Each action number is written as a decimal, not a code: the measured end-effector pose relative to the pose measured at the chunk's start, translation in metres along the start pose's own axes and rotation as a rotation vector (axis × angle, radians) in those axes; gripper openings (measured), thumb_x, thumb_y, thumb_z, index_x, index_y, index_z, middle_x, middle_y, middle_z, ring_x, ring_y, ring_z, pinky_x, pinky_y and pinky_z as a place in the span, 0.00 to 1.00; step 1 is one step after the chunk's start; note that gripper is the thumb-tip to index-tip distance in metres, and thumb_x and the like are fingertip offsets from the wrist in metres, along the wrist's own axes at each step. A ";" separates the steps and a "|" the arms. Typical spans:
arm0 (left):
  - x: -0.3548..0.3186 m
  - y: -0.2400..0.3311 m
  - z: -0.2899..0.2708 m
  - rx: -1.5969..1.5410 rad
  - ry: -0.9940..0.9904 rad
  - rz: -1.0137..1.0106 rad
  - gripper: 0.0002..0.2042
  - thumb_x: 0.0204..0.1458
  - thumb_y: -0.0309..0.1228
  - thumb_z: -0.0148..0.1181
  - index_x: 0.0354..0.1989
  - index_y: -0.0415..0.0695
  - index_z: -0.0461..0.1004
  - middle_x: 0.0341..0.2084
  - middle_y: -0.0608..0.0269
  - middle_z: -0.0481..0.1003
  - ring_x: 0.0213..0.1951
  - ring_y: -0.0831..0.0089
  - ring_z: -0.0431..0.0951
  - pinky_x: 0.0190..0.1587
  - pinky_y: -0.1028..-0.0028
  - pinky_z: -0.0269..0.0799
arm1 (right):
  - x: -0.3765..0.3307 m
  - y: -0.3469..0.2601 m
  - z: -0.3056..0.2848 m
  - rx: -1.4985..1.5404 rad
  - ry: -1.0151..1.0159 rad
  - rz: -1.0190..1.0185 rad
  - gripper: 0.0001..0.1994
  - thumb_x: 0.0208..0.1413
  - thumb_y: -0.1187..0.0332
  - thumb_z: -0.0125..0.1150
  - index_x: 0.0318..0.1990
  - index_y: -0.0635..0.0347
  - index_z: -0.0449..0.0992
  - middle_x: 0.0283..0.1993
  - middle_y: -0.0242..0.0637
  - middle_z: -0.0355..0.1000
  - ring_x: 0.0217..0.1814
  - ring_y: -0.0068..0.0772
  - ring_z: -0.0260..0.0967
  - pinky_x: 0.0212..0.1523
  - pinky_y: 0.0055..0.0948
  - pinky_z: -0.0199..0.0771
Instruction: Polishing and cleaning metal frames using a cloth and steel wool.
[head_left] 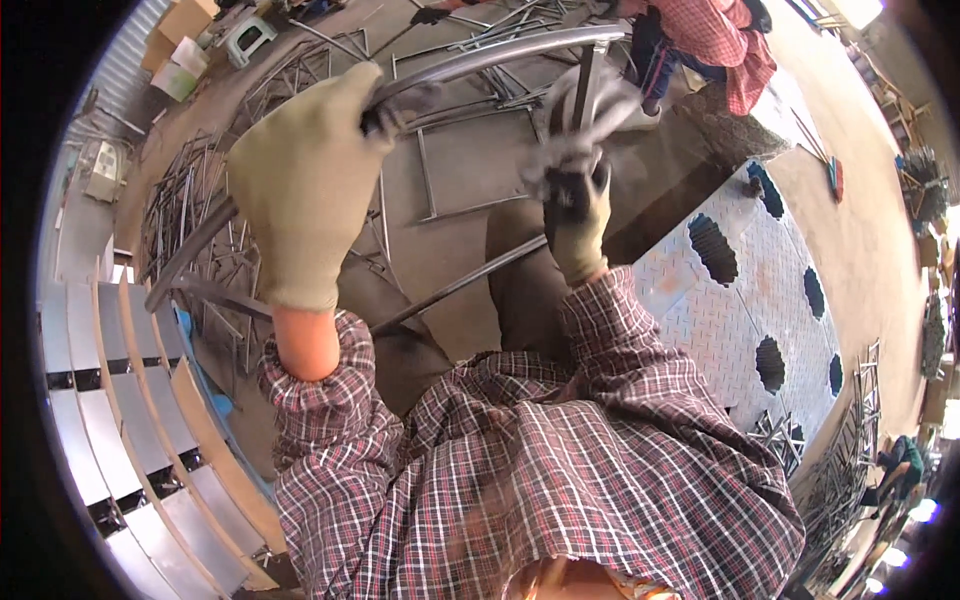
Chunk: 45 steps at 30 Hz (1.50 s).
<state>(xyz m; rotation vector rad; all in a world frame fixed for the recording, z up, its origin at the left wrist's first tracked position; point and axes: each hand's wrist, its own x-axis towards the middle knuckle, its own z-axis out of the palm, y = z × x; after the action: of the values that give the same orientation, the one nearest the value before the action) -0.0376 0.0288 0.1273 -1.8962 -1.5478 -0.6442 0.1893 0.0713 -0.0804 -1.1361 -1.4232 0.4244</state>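
Observation:
My left hand (310, 190), in a beige glove with dark fingertips, is closed around a bent metal tube frame (500, 52) that lies across my lap. The frame curves from the lower left, behind that hand, to a corner at the upper right. In a matching glove, my right hand (580, 215) is raised just below that corner, with its fingers closed. A grey, motion-smeared thing (590, 125) extends from its fingers around the short upright tube; its kind cannot be made out. A lower bar (460, 285) crosses over my legs.
Tubular metal frames (205, 240) are piled on the floor ahead and left. Flat grey panels (120, 400) line the left side. A tread-plate platform (740, 300) with large ragged holes stands at my right. Beyond it, another person in a checked shirt (695, 35) bends over.

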 end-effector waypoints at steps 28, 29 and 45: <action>0.003 0.001 0.004 0.085 0.018 0.024 0.17 0.51 0.51 0.64 0.37 0.51 0.78 0.29 0.60 0.81 0.32 0.58 0.83 0.31 0.60 0.76 | -0.032 0.052 -0.018 1.132 -0.370 0.518 0.08 0.65 0.66 0.55 0.43 0.59 0.67 0.40 0.36 0.69 0.41 0.37 0.67 0.44 0.34 0.69; 0.003 0.002 0.003 0.065 -0.006 0.023 0.17 0.52 0.51 0.64 0.37 0.51 0.78 0.28 0.61 0.80 0.32 0.58 0.83 0.31 0.60 0.76 | -0.039 0.050 -0.011 1.513 -0.437 0.562 0.11 0.67 0.62 0.51 0.33 0.57 0.69 0.34 0.33 0.67 0.34 0.34 0.64 0.38 0.33 0.67; -0.001 0.009 -0.009 -0.005 0.069 0.012 0.13 0.46 0.41 0.71 0.35 0.51 0.76 0.25 0.64 0.77 0.32 0.62 0.82 0.35 0.63 0.75 | -0.030 0.052 -0.016 1.088 -0.221 0.706 0.17 0.72 0.54 0.45 0.36 0.54 0.71 0.34 0.31 0.69 0.33 0.29 0.67 0.35 0.34 0.70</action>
<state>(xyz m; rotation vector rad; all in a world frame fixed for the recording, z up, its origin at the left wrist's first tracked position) -0.0288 0.0199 0.1315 -1.8661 -1.4916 -0.7019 0.2187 0.0650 -0.1351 -0.6238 -0.6807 1.6248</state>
